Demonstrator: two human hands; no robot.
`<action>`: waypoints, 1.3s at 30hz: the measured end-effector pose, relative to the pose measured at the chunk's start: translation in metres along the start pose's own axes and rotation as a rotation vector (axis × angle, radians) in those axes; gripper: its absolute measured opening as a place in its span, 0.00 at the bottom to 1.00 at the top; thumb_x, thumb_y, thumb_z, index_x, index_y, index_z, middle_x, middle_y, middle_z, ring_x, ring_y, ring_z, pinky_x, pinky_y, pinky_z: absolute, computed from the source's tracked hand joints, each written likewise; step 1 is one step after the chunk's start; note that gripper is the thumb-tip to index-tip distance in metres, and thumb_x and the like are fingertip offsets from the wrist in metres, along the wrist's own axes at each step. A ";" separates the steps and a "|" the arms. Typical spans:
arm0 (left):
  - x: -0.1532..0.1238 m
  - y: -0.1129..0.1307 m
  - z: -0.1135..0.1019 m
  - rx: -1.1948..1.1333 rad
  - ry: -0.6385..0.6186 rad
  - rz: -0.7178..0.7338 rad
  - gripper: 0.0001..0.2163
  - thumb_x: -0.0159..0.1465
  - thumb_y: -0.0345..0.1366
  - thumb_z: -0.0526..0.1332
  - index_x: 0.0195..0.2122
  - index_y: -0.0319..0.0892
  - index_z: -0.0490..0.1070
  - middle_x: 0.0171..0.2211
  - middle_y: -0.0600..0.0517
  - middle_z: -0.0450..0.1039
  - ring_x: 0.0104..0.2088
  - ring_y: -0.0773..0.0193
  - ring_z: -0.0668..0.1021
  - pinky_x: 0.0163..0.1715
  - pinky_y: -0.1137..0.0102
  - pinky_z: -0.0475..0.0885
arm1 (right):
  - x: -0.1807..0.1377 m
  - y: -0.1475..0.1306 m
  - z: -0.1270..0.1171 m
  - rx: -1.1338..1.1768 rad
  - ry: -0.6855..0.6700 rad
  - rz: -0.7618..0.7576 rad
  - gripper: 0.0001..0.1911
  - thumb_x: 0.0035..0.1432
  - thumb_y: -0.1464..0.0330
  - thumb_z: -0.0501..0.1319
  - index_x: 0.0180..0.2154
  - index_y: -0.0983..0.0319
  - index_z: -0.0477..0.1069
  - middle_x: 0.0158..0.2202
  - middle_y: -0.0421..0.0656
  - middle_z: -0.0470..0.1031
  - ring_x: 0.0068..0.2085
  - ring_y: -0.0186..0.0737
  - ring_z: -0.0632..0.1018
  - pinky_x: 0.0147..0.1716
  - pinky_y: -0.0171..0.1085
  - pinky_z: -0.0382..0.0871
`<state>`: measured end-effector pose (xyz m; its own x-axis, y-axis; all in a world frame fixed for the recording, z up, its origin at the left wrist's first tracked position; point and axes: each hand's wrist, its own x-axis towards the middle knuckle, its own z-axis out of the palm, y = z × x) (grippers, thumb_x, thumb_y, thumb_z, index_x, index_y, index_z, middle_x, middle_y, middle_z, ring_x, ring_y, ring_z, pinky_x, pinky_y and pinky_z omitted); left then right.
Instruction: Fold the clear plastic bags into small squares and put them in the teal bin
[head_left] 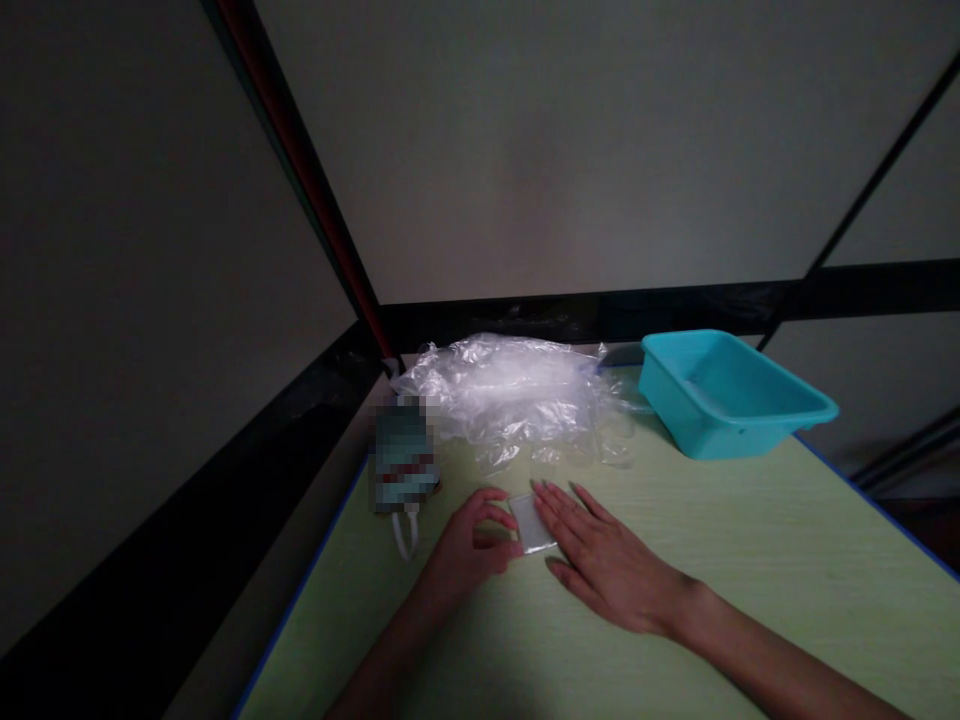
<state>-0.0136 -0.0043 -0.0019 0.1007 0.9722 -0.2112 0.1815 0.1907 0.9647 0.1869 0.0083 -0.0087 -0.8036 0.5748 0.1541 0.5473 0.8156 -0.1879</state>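
Note:
A small flat square packet (pixel 529 524), whitish with a clear shiny edge, lies on the pale green table (pixel 750 560). My right hand (pixel 600 555) rests flat over the packet's right part, its fingers stretched out and the thumb apart. On the other side, my left hand (pixel 476 540) is curved, with thumb and fingers spaced apart and their tips at the packet's left edge; I see no clear pinch. The packet's right side is hidden beneath my right fingers.
Crumpled clear plastic bags (pixel 517 390) lie along the table's back. At the back right stands a turquoise basin (pixel 697 425). A blurred-out greenish object (pixel 405 460) with a white loop (pixel 406 537) is at the left edge. Wall panels close off the back and left.

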 end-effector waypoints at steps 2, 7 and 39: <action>-0.005 -0.001 -0.001 0.042 0.029 0.029 0.19 0.47 0.30 0.61 0.41 0.41 0.60 0.34 0.54 0.67 0.21 0.69 0.74 0.18 0.75 0.69 | 0.000 -0.001 -0.001 0.003 -0.013 0.003 0.31 0.62 0.65 0.48 0.62 0.70 0.40 0.63 0.55 0.41 0.62 0.47 0.44 0.59 0.51 0.43; -0.022 -0.007 0.002 0.679 0.080 0.499 0.22 0.54 0.29 0.57 0.51 0.41 0.60 0.53 0.43 0.61 0.52 0.53 0.66 0.45 0.59 0.69 | -0.001 -0.002 -0.001 0.032 -0.025 0.002 0.31 0.62 0.64 0.47 0.62 0.68 0.38 0.63 0.54 0.40 0.62 0.46 0.44 0.59 0.52 0.43; -0.027 -0.008 -0.010 1.180 -0.334 0.529 0.33 0.60 0.45 0.57 0.62 0.50 0.41 0.64 0.49 0.33 0.62 0.54 0.43 0.58 0.56 0.46 | -0.006 -0.003 0.003 -0.026 0.004 0.007 0.32 0.63 0.62 0.47 0.62 0.67 0.38 0.63 0.52 0.40 0.62 0.46 0.45 0.59 0.50 0.42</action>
<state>-0.0279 -0.0309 -0.0023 0.6230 0.7808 -0.0479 0.7616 -0.5914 0.2650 0.1889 0.0022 -0.0119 -0.7987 0.5809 0.1571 0.5590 0.8129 -0.1634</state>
